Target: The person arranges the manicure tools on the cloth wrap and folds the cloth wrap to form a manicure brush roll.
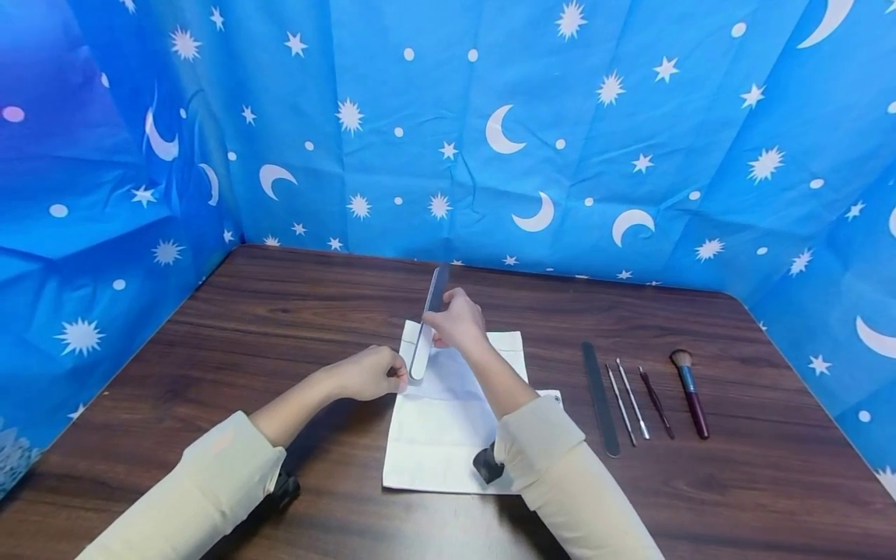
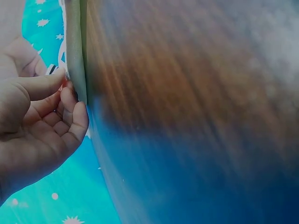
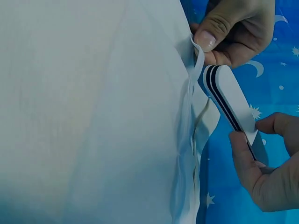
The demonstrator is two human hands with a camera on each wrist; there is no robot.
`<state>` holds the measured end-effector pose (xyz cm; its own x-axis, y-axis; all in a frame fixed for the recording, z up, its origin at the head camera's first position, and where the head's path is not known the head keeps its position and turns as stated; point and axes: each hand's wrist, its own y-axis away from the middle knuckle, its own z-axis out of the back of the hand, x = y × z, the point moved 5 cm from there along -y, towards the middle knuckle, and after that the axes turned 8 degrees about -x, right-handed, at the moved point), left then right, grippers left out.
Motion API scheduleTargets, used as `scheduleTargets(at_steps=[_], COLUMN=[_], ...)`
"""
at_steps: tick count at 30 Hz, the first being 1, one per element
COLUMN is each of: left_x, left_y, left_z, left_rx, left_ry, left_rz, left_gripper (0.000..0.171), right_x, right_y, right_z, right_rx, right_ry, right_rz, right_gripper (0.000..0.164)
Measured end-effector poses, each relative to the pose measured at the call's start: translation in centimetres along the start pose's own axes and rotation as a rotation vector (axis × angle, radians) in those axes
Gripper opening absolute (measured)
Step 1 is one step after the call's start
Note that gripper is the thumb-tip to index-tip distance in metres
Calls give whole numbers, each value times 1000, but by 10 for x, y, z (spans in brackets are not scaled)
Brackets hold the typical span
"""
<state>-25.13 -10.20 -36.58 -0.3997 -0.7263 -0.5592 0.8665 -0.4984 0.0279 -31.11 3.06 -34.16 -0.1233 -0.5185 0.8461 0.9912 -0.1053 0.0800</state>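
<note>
A white cloth pouch [image 1: 434, 443] lies flat on the table in front of me. My left hand [image 1: 369, 373] pinches its left edge between thumb and fingers, and the right wrist view shows the lifted, folded rim of the cloth [image 3: 198, 53] there. Over the pouch's far left part, my right hand [image 1: 460, 320] grips a long nail buffer [image 3: 233, 98] between thumb and fingertips. The buffer is pale toward its near end, grey toward the far one, with black and white layers along its side. Its near rounded end points at the pouch's rim, close to my left fingers.
To the right of the pouch lie a dark nail file [image 1: 600, 400], two slim metal tools [image 1: 633, 398], a thin dark red tool [image 1: 656, 400] and a makeup brush [image 1: 689, 393]. A blue star-and-moon cloth [image 1: 420, 155] hangs behind the wooden table [image 1: 280, 311].
</note>
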Motion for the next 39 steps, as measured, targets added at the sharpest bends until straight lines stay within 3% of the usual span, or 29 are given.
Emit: scheduleTargets(at_steps=[5, 12, 20, 28, 33, 39], left_x=[0, 2, -2, -2, -3, -5], left_y=[0, 1, 2, 2, 1, 1], left_z=[1, 1, 3, 2, 1, 0], left_rx=[1, 17, 2, 7, 4, 7], left_ry=[16, 36, 28, 33, 27, 18], left_rz=[15, 44, 14, 33, 33, 31], left_gripper=[9, 8, 9, 8, 9, 9], right_x=[-1, -7, -8, -14, -20, -26], right_y=[-1, 2, 1, 14, 26, 32], right_z=[-7, -13, -14, -18, -21, -21], right_rx=[16, 25, 10, 147, 237, 306], right_ry=[78, 72, 89, 159, 178, 92], right_rz=[-1, 0, 3, 22, -17, -66], right_gripper=[54, 51, 51, 53, 59, 67])
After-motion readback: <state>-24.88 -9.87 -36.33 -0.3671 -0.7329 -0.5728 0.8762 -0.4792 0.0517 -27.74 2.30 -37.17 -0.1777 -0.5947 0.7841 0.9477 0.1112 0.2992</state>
